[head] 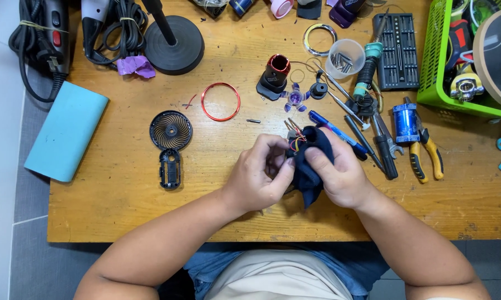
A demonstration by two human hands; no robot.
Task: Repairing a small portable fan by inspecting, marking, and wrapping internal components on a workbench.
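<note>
Both hands grip a small dark-blue gadget body (308,161) (wires (296,139) sprouting at twelve o'clock) above the table (122,211): left hand (261,175) pinching, right hand (339,175) wrapped around. Probably light and stiff; hold the shell, not the fragile wires.

Light is bright and even across the bench (122,211), soft and seemingly from above, so shadows are short and faint: a small dark patch lies under the hands (300,172) toward the near edge, and a thin one hugs the black round base (175,44) at the far edge. A mild sheen shows on the clear cup (346,57), with no harsh glare. Focus is sharp in the middle, while the far corners bend slightly and soften.
</note>
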